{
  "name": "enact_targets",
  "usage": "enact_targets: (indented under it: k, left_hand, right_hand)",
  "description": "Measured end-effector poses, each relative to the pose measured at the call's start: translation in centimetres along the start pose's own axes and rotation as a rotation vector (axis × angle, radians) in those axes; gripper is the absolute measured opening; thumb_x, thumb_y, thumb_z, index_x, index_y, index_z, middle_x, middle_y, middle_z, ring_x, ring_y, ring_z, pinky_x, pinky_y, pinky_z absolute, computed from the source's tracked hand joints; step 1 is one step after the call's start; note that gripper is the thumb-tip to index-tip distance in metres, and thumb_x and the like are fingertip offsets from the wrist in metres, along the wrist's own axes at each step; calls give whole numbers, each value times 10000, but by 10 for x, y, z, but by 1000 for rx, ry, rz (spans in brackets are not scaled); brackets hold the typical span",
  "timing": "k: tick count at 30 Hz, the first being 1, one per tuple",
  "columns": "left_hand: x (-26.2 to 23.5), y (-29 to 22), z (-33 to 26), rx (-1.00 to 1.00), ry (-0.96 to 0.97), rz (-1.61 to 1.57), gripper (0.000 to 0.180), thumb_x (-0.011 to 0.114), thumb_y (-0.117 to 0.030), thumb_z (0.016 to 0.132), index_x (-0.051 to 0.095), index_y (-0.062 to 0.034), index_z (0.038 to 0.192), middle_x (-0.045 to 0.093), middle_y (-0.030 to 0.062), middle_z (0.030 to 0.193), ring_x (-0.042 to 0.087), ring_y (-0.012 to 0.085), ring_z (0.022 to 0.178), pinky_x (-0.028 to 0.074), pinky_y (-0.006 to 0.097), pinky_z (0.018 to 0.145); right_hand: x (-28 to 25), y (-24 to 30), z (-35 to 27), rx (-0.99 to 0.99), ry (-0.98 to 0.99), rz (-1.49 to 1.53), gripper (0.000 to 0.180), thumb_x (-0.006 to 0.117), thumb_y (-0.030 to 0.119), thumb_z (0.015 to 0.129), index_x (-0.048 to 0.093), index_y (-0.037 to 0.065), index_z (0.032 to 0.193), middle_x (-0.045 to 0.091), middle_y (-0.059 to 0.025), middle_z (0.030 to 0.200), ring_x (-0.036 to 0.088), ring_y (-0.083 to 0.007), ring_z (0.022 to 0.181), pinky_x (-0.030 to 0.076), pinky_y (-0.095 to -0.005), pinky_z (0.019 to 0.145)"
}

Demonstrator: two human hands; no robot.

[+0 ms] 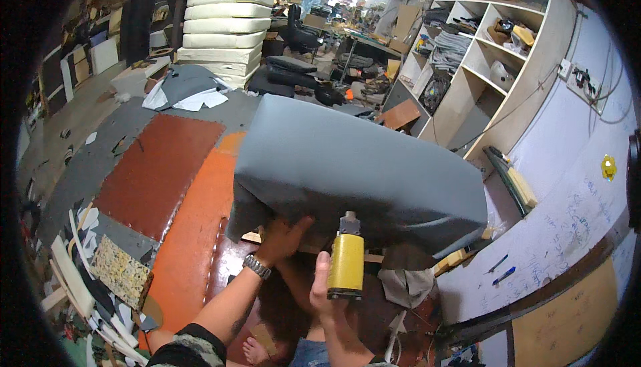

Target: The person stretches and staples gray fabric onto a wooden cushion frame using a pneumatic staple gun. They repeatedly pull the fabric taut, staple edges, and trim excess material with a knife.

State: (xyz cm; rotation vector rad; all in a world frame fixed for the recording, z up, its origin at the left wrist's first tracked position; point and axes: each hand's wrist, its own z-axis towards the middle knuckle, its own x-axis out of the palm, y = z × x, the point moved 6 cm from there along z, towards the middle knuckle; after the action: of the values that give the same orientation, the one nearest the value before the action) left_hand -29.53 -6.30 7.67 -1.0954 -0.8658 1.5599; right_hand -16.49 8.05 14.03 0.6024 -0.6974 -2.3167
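Observation:
A large padded block in a smooth grey cover (354, 160) lies on its side in front of me, its lower edge in shadow. My left hand (284, 239), with a metal watch on the wrist, grips the cover's near lower edge; one digit lies along the material and the other fingers are partly hidden in the dark. In my right hand (323, 290) is a yellow staple gun (347, 260), held upright with its metal nose close to the cover. Pale wood (252, 236) shows under the cover beside my left wrist.
Red-brown (163, 166) and orange sheets (180, 253) cover the floor at left. Foam scraps (120, 270) lie at lower left. White cushions (227, 20) are stacked behind. A shelf unit (481, 66) stands at right, above a white board with pens (504, 275). Grey cloth (406, 287) hangs near my right hand.

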Motion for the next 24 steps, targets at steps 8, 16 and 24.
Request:
enact_targets:
  k: [8, 16, 24]
  left_hand:
    - [-1, 7, -8, 220, 43, 53, 565, 594, -577, 1006, 768, -52, 1124, 770, 218, 1021, 735, 385, 911, 557, 487, 834]
    - [17, 61, -2, 201, 278, 282, 402, 646, -441, 974, 774, -70, 1062, 761, 194, 1053, 721, 366, 912, 548, 490, 809]
    - [16, 58, -3, 404, 140, 675, 356, 561, -321, 1017, 693, -167, 1309, 748, 199, 1076, 717, 382, 1025, 557, 524, 895]
  right_hand:
    - [18, 20, -3, -124, 47, 7, 224, 744, 185, 920, 704, -13, 1016, 708, -121, 807, 689, -323, 664, 549, -411, 637]
    - [30, 29, 2, -152, 213, 163, 476, 844, 230, 847, 659, -13, 1212, 744, -148, 1019, 768, -315, 828, 598, -407, 736]
    - [-6, 16, 13, -20, 342, 135, 514, 916, 205, 795, 670, -12, 1190, 755, -156, 958, 778, -282, 850, 606, -378, 790]
